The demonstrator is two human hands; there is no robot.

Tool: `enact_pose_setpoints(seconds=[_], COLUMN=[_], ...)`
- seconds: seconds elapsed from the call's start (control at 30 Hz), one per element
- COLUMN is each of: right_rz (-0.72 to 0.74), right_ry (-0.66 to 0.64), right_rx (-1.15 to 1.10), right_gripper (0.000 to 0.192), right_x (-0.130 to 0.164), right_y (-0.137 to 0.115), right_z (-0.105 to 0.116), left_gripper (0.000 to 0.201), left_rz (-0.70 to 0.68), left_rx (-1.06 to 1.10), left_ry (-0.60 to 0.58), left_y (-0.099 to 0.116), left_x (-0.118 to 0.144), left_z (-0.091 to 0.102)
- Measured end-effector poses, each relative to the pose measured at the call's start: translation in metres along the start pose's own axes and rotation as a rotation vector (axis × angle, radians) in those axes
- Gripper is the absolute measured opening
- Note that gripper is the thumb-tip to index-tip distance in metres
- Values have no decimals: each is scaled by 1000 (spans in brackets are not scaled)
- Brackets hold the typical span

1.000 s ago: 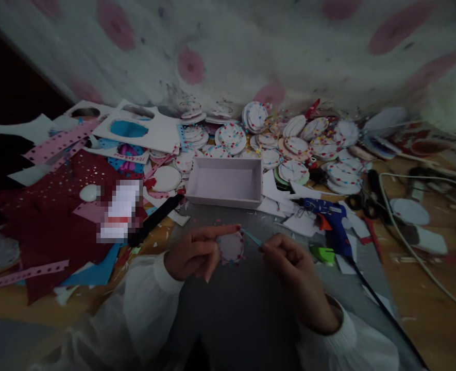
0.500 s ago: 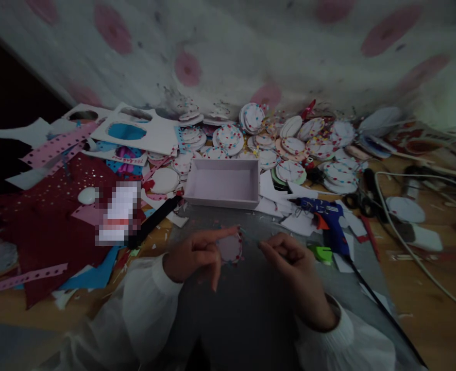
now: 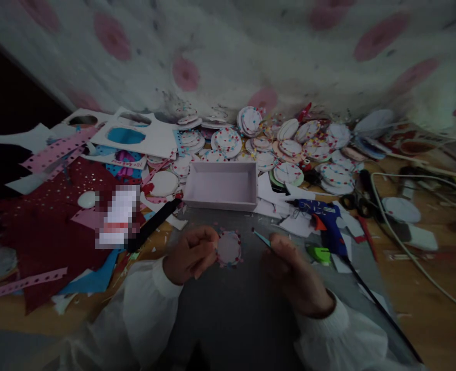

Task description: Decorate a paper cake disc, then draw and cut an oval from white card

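Observation:
A small round white disc [image 3: 229,248] with red and blue dots around its edge is over the grey mat [image 3: 235,314]. Right beside its left edge is my left hand [image 3: 192,252], fingers curled and tips drawn together; whatever they may pinch is too dim to make out. My right hand [image 3: 295,273], to the right of the disc, grips slim light-blue tweezers [image 3: 262,238]. Their point aims up and left, and a tiny dark red bit [image 3: 253,229] shows at the tip. Tweezers and disc are apart.
Beyond the mat's middle stands an open white box [image 3: 220,188]. Behind it lie several decorated discs [image 3: 228,141]. A blue glue gun [image 3: 326,221] and a green object [image 3: 319,254] sit right. Red fabric [image 3: 42,232], card scraps and a black strip [image 3: 154,224] lie left.
My left index finger, stretched across the disc before, has pulled back left and curled. My right hand has turned, and the light-blue tweezers now show plainly in it.

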State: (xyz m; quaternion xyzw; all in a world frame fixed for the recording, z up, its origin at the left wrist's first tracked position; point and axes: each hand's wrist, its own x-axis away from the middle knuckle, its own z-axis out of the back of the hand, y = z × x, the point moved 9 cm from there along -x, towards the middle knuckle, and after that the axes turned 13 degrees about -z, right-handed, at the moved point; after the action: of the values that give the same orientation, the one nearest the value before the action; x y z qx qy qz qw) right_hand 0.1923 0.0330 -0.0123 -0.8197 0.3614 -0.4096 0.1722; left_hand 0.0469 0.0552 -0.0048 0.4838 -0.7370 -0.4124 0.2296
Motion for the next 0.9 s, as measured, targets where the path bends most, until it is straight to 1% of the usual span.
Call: enact_pose_setpoints(seconds=[0.07, 0.13, 0.2, 0.27, 0.3, 0.37, 0.43, 0.47, 0.5, 0.57, 0.63, 0.67, 0.73, 0.83, 0.9], right_rz=[-21, -11, 31, 127, 203, 416, 686, 824, 953, 1175, 1315, 1342, 1324, 1246, 1170], right_ry=[-52, -62, -40, 41, 111, 283, 431, 457, 444, 365, 313, 311, 337, 379, 347], right_rx=[-10, 11, 37, 95, 159, 364, 650, 815, 987, 1291, 1463, 1501, 1538, 1527, 1493], right_gripper=[45, 44, 45, 44, 43, 33, 15, 5, 6, 24, 34, 36, 37, 43, 51], right_x=[-2, -5, -6, -2, 3, 24, 54, 69, 82, 101, 112, 114, 113, 111, 111], right_y=[2, 2, 0, -7, -13, -29, -44, -46, -44, -26, -5, 2, 12, 19, 23], right_z=[-4, -6, -6, -4, -2, -2, -13, -24, -36, -57, -66, -67, -67, -68, -67], left_gripper=[29, 40, 45, 46, 49, 55, 61, 63, 63, 62, 59, 58, 58, 57, 53], left_rz=[8, 33, 74, 123, 146, 168, 175, 174, 168, 128, 73, 52, 31, 19, -3], left_rx=[-54, -154, -270, -367, -405, -457, -472, -471, -470, -479, -514, -540, -595, -637, -646], left_ry=[-6, -5, 13, 44, 62, 100, 139, 161, 182, 209, 249, 271, 308, 295, 290], left_y=[1, 3, 6, 9, 11, 13, 15, 15, 15, 16, 19, 20, 21, 21, 24], left_x=[0, 2, 5, 11, 15, 23, 31, 35, 38, 43, 48, 50, 54, 58, 60], left_z=[-1, -5, -13, -25, -32, -44, -54, -59, -63, -73, -80, -82, -84, -84, -80])
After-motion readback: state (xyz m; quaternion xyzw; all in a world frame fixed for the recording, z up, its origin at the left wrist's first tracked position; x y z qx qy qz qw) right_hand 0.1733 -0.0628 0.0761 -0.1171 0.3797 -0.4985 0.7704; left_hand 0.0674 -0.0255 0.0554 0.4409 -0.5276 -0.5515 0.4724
